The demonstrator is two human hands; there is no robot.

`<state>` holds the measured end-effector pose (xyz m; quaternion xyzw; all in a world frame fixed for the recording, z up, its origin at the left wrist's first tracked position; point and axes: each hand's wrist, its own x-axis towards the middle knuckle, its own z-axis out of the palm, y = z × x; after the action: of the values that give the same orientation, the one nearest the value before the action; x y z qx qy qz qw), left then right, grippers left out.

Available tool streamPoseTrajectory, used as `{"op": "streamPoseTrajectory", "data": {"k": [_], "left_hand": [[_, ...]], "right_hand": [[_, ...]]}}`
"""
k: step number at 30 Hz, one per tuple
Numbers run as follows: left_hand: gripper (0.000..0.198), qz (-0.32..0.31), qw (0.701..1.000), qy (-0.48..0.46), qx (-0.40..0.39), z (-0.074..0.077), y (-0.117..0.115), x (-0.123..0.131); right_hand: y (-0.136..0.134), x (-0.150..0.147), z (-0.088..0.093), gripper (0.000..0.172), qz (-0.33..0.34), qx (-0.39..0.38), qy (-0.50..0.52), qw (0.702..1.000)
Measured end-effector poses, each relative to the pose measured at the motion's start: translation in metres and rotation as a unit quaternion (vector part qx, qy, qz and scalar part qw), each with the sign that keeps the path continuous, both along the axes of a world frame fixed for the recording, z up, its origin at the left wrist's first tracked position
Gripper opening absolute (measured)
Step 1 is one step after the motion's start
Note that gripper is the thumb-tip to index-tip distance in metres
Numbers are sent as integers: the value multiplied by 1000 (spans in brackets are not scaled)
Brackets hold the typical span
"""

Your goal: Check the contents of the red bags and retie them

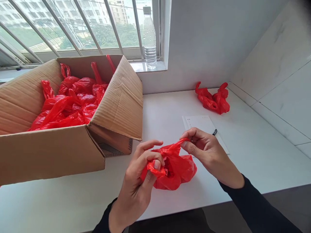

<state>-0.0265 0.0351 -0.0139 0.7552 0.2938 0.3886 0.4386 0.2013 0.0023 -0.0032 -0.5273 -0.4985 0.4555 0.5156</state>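
A small red plastic bag (177, 170) rests on the white table (255, 155) right in front of me. My left hand (138, 181) is closed, pinching one of the bag's handles between thumb and fingers. My right hand (206, 152) is closed on the other handle, pulling it up and to the right. Something dark shows inside the bag's mouth, too hidden to name.
An open cardboard box (116, 106) full of several tied red bags (70, 103) stands at the left. Another red bag (215, 98) lies at the back right. A paper sheet (201, 124) with a pen (214, 132) lies behind my right hand. A water bottle (149, 38) stands on the windowsill.
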Motion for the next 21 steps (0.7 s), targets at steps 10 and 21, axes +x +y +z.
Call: {"op": "streamPoseTrajectory", "data": {"k": [10, 21], "left_hand": [[25, 9, 987, 46, -156, -29, -21, -39], [70, -36, 936, 294, 191, -79, -20, 10]], "right_hand": [[-16, 34, -48, 23, -127, -50, -28, 990], [-39, -51, -100, 15, -47, 95, -208, 972]]}}
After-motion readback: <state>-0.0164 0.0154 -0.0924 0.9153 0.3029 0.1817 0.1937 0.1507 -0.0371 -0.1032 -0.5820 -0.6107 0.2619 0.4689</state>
